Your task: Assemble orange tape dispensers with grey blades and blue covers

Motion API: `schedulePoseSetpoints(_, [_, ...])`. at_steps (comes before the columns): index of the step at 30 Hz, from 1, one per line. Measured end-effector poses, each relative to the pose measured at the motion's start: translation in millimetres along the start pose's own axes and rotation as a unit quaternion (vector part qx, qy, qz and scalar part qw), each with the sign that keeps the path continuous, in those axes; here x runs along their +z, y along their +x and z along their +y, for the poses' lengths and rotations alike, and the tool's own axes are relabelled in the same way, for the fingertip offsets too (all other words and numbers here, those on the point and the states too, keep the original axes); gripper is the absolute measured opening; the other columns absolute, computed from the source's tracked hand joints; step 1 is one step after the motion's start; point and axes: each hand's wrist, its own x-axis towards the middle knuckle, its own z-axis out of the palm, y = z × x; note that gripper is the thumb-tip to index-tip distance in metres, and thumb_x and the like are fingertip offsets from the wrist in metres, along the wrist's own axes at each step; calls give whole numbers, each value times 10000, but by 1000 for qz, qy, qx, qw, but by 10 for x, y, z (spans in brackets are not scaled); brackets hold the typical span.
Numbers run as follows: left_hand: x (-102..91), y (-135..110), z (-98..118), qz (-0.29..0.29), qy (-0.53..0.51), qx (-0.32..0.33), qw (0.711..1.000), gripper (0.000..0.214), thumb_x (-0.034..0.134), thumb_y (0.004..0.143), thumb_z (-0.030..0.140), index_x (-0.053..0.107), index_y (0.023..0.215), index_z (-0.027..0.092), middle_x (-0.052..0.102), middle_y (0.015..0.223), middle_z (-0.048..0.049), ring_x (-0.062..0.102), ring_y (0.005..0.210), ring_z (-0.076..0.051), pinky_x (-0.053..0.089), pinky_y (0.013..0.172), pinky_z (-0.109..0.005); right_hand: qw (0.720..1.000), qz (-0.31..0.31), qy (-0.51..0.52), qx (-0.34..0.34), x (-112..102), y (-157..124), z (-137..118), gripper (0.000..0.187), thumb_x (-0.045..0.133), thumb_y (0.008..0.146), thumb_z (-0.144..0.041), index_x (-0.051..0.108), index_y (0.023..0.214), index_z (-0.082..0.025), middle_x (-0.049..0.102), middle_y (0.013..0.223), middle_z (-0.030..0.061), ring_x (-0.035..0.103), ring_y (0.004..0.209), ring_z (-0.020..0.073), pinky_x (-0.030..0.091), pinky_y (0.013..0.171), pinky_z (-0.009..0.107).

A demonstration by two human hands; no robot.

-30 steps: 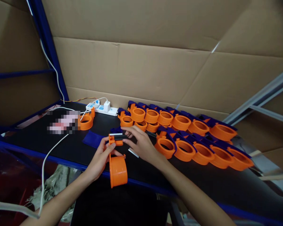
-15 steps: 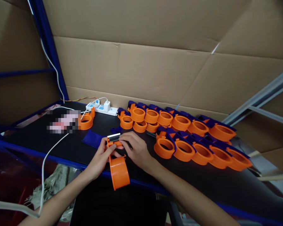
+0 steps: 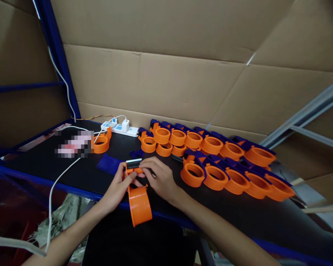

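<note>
My left hand (image 3: 117,187) grips an orange tape-dispenser body (image 3: 139,205) near the table's front edge, its round hub hanging toward me. A small toothed metal blade (image 3: 134,163) sits on top of its front end. My right hand (image 3: 158,177) pinches that front end from the right, fingers closed on the orange piece beside the blade. A flat blue plastic part (image 3: 108,163) lies on the black table just left of my hands.
Two rows of finished orange-and-blue dispensers (image 3: 216,159) fill the table's right side. One lone orange ring (image 3: 101,143) sits at the left. A white power strip (image 3: 119,127) with cables lies at the back. Cardboard walls stand behind; a blue table edge (image 3: 72,190) runs in front.
My right hand has drawn in closer to the dispenser's front end. The dispenser body has tilted slightly and sunk a little toward me.
</note>
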Motion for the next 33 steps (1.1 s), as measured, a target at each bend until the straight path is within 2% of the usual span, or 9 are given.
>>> schedulePoseSetpoints(4, [40, -18, 72, 7, -66, -27, 997, 391, 726, 830, 344, 489, 1118, 225, 741, 1040, -65, 740, 740, -198, 595, 732, -372, 1000, -10, 28, 4, -14, 8, -54, 245, 474, 968, -132, 644, 1109, -238, 689, 1098, 79, 655, 1057, 195, 547, 941, 371])
schedulePoseSetpoints(8, [-5, 5, 140, 16, -145, -87, 985, 378, 648, 859, 440, 542, 1111, 179, 760, 876, -90, 734, 662, -240, 597, 665, -390, 998, -4, 65, 13, -36, 53, -1, 287, 419, 984, -110, 632, 1122, -242, 668, 1224, 72, 632, 1144, 180, 525, 984, 374])
schedulePoseSetpoints(11, [-73, 18, 157, 4, -146, -132, 980, 439, 566, 878, 519, 634, 1026, 111, 721, 689, -102, 717, 616, -259, 587, 609, -372, 999, 4, -16, 45, -3, 160, 175, 298, 411, 981, -105, 654, 1104, -227, 679, 1202, 76, 606, 1163, 195, 492, 1006, 405])
schedulePoseSetpoints(15, [-115, 21, 161, 10, -175, -138, 975, 469, 514, 897, 531, 693, 1008, 112, 665, 582, -56, 684, 562, -229, 602, 666, -398, 970, -139, -193, 48, 110, 299, 407, 349, 495, 945, -121, 627, 1261, -189, 662, 1246, 123, 526, 1220, 269, 440, 1015, 475])
schedulePoseSetpoints(18, [-110, 28, 166, 14, -175, -146, 974, 492, 503, 901, 550, 709, 989, 112, 658, 570, -56, 674, 551, -221, 607, 695, -408, 957, -170, -229, 55, 181, 327, 460, 365, 507, 944, -144, 618, 1291, -130, 660, 1210, 177, 523, 1170, 315, 434, 965, 507])
schedulePoseSetpoints(23, [-93, 26, 162, 26, -176, -144, 974, 496, 521, 896, 570, 711, 969, 118, 662, 583, -56, 675, 563, -220, 611, 704, -417, 959, -183, -209, 52, 211, 308, 434, 348, 543, 944, -175, 631, 1281, -173, 610, 1232, 154, 480, 1184, 304, 405, 979, 476])
schedulePoseSetpoints(29, [-94, 25, 157, 23, -163, -125, 978, 480, 505, 926, 531, 706, 968, 97, 672, 599, -72, 690, 602, -219, 606, 745, -410, 973, -181, -116, 81, 187, 320, 486, 76, 653, 875, -159, 689, 938, -184, 597, 1063, 100, 505, 1101, 266, 432, 961, 447])
schedulePoseSetpoints(33, [-109, 41, 154, 19, -165, -133, 977, 488, 485, 941, 514, 699, 1025, 83, 679, 600, -77, 694, 598, -222, 605, 755, -415, 980, -161, -5, 116, 133, 314, 497, 9, 649, 890, -191, 642, 892, -196, 609, 1072, 73, 540, 1095, 230, 453, 978, 427])
